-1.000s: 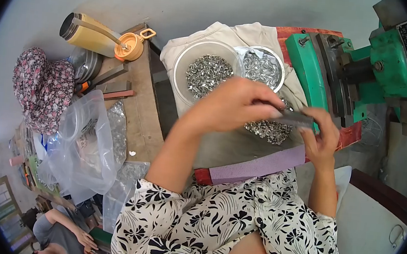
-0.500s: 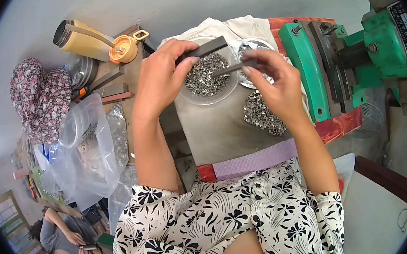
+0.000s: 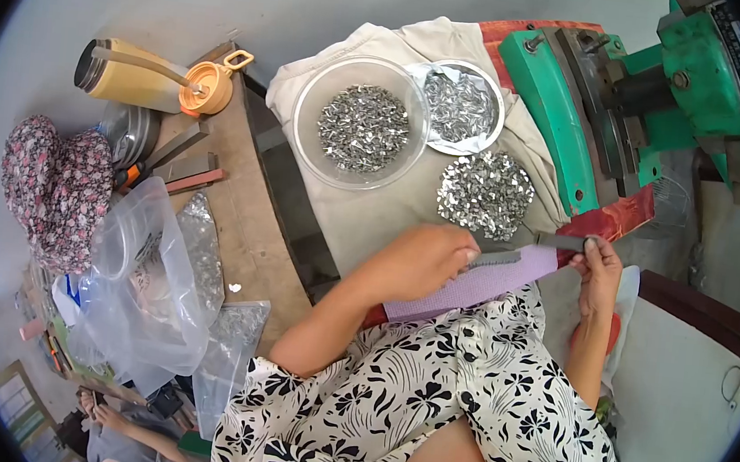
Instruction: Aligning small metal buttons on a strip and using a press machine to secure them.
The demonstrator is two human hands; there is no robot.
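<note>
At near edge of table (image 3: 343, 237), left hand (image 3: 425, 259) grips dark bar (image 3: 501, 259) over purple mat (image 3: 494, 287). At its 3 o'clock, right hand (image 3: 599, 277) pinches dark strip (image 3: 560, 241). From left hand: metal-piece pile (image 3: 486, 195) 1 o'clock, clear tub (image 3: 309, 127) 11 o'clock, green machine (image 3: 535, 104) farther, 1 o'clock.

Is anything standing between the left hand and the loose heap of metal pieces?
Nothing visible does: the heap of metal pieces lies just beyond the left hand, with no other object between them. The dark strip it holds sticks out rightward, on the heap's near side.
</note>
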